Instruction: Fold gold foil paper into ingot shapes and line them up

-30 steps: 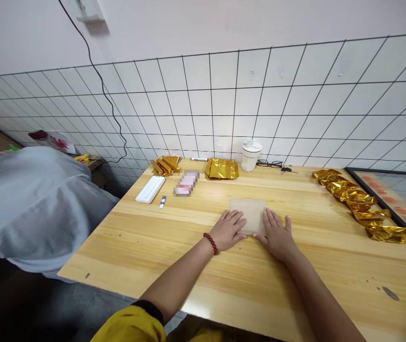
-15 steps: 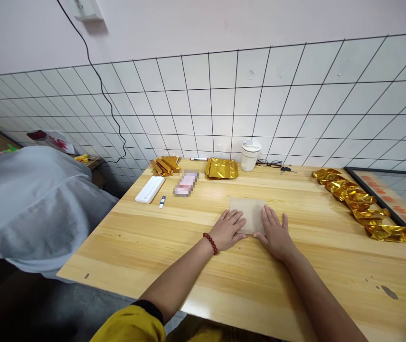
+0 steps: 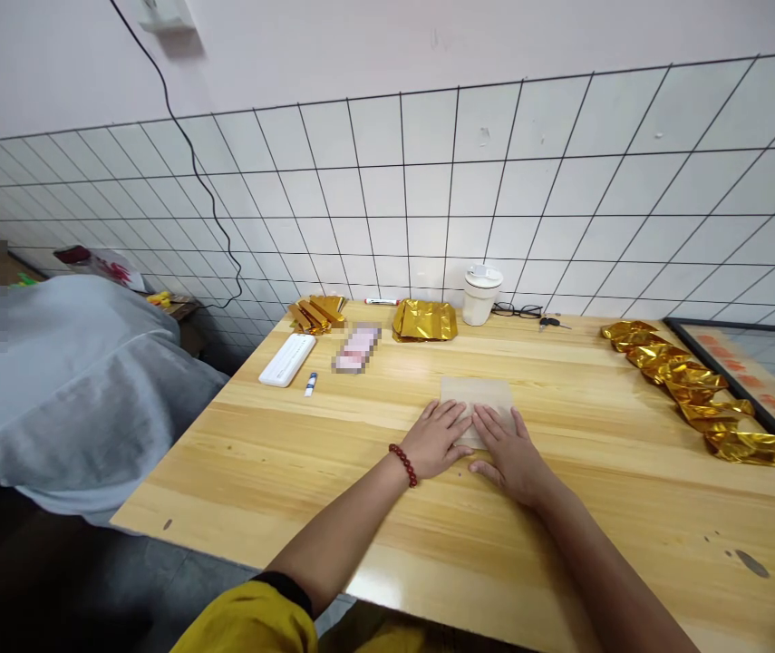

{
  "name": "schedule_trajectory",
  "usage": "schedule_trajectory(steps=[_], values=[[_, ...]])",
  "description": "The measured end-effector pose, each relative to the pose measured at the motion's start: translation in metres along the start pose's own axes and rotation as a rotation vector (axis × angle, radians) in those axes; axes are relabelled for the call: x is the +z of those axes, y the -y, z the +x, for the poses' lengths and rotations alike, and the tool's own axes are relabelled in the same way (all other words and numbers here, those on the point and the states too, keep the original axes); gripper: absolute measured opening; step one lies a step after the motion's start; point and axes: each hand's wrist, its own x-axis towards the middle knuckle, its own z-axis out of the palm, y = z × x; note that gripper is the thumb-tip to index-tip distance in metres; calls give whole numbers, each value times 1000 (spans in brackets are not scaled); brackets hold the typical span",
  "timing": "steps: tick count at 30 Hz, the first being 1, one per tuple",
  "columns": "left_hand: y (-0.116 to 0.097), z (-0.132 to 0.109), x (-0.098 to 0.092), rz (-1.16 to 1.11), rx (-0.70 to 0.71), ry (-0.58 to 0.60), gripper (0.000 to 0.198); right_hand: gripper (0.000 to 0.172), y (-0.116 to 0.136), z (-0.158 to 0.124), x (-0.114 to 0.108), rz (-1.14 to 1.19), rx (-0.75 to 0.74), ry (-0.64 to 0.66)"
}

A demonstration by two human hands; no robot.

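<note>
A thin beige sheet of paper [image 3: 477, 391] lies flat on the wooden table [image 3: 333, 472]. My left hand [image 3: 433, 440], with a dark red bead bracelet [image 3: 403, 464] at the wrist, rests palm down on the sheet's left side, fingers stretched out. My right hand [image 3: 508, 453] lies flat over the sheet's lower right part, its fingertips close to those of my left hand. Both hands cover the near part of the sheet, and neither grips anything.
Toward the wall lie folded gold foil [image 3: 424, 321], gold strips [image 3: 317, 314], a marker [image 3: 382, 301], a white cup [image 3: 481, 297], glasses [image 3: 518, 310] and keys [image 3: 550, 323]. At left are a white case [image 3: 287, 360] and a glue stick [image 3: 310, 384]. Twisted gold foil [image 3: 692, 390] borders a black frame [image 3: 733, 372]. A person [image 3: 81, 381] sits left.
My right hand has slid left across the sheet, from its right edge to near my left hand's fingertips. My left hand stays in place on the sheet.
</note>
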Motion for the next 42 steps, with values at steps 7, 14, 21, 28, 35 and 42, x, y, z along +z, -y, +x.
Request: schedule_trajectory(steps=[7, 14, 21, 28, 35, 42], values=[[1, 0, 2, 5, -7, 4, 56, 78, -4, -5, 3, -51, 111, -49], [1, 0, 1, 0, -1, -1, 56, 73, -10, -7, 2, -55, 211, -8], [0, 0, 2, 6, -6, 1, 56, 76, -12, -6, -7, -26, 331, 96], [1, 0, 2, 3, -4, -2, 56, 77, -14, -5, -7, -49, 433, 125], [0, -1, 2, 0, -8, -10, 55, 76, -18, -8, -1, -65, 450, 61], [0, 0, 0, 3, -1, -5, 57, 79, -3, -4, -7, -18, 44, -68]])
